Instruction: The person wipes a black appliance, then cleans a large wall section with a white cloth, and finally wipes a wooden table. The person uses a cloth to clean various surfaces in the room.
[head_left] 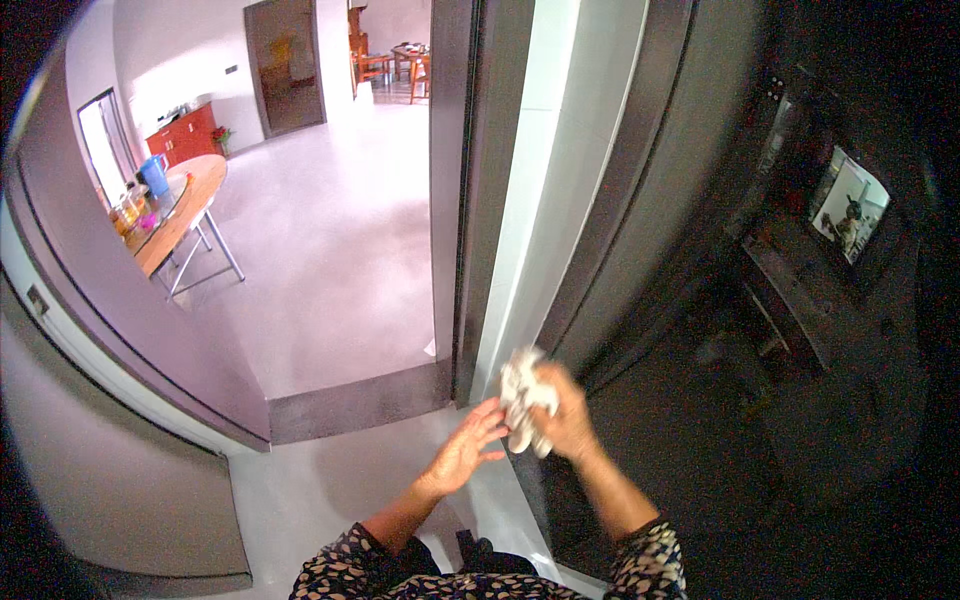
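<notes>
Pale floor [320,490], doorway [450,220]; right hand [570,412] holds white bundle [519,390]

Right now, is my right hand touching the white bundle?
Touching. The head view shows your right hand gripping the white bundle from its right side.

Motion blur smears the white bundle [518,392] in the right hand [570,418].
</notes>
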